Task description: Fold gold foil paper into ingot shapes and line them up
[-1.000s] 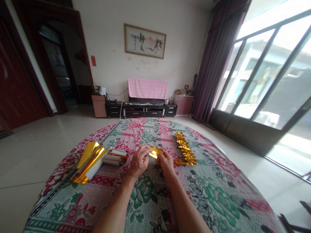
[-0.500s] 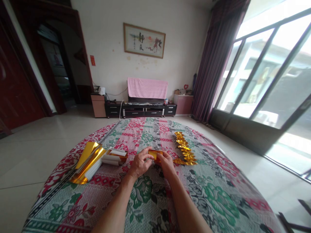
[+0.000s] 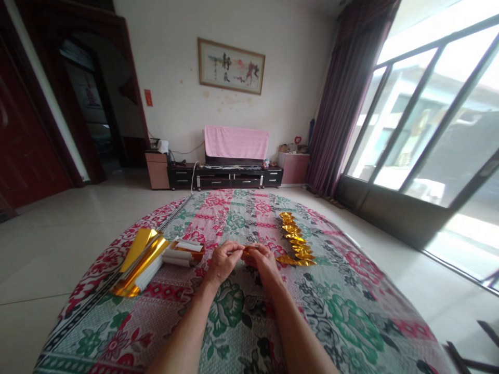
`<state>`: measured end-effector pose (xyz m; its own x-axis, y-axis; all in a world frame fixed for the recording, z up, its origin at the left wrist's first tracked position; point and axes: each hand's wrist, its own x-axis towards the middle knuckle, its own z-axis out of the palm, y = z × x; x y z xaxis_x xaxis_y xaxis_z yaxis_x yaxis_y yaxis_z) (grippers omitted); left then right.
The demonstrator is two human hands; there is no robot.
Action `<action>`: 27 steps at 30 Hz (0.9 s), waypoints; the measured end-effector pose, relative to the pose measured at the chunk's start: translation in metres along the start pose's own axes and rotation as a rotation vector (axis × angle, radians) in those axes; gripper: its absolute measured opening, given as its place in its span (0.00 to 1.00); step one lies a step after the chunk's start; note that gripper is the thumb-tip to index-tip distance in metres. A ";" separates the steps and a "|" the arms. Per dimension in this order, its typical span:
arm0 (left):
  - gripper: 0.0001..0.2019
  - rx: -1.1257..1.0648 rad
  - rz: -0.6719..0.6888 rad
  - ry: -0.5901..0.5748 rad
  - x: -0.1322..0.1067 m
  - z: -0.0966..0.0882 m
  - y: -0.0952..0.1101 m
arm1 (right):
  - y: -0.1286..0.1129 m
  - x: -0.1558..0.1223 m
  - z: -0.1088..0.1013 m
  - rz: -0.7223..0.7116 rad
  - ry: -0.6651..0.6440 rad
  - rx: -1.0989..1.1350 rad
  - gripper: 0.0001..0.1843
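Note:
My left hand [image 3: 223,261] and my right hand [image 3: 264,261] meet over a flowered cloth [image 3: 343,311], both pinched on a small piece of gold foil paper [image 3: 248,251] held between the fingertips. Only a sliver of the paper shows between the fingers. Just right of my right hand runs a row of several folded gold paper shapes [image 3: 294,239], lined up away from me. To the left of my left hand lies a stack of gold foil sheets [image 3: 141,259] with white backs, and some rolled or folded sheets [image 3: 183,252] beside it.
The cloth lies spread on a pale tiled floor [image 3: 47,249]. A low dark TV cabinet [image 3: 234,177] with a pink cover stands at the far wall. Large windows [image 3: 429,124] and a purple curtain [image 3: 339,104] are to the right, a dark wooden doorway [image 3: 89,104] to the left.
The gold paper was wider and more visible between my hands; now it is folded smaller and mostly hidden by my fingers. My hands have drawn closer together.

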<state>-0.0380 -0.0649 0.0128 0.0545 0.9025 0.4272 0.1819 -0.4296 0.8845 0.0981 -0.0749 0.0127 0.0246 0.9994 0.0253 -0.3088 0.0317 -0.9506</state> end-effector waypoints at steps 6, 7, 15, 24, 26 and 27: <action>0.09 -0.020 -0.017 0.013 0.001 0.002 0.000 | 0.004 0.004 -0.004 0.008 -0.030 -0.009 0.18; 0.08 -0.023 -0.024 0.018 0.001 0.002 -0.001 | 0.004 0.004 -0.004 0.007 -0.026 -0.006 0.19; 0.11 -0.073 -0.147 0.118 0.005 0.001 -0.018 | 0.006 -0.002 0.000 -0.134 -0.015 0.063 0.22; 0.09 -0.010 -0.102 0.145 0.004 -0.001 -0.014 | 0.017 0.006 0.000 -0.108 0.038 0.011 0.16; 0.11 -0.049 -0.117 0.139 0.004 0.002 -0.014 | 0.018 0.008 0.001 -0.133 0.065 0.010 0.16; 0.13 -0.087 -0.132 0.132 0.004 0.003 -0.014 | 0.018 0.008 0.001 -0.153 0.085 0.004 0.15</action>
<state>-0.0375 -0.0556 0.0016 -0.0946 0.9418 0.3227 0.0935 -0.3143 0.9447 0.0920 -0.0660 -0.0040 0.1516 0.9780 0.1430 -0.2987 0.1833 -0.9366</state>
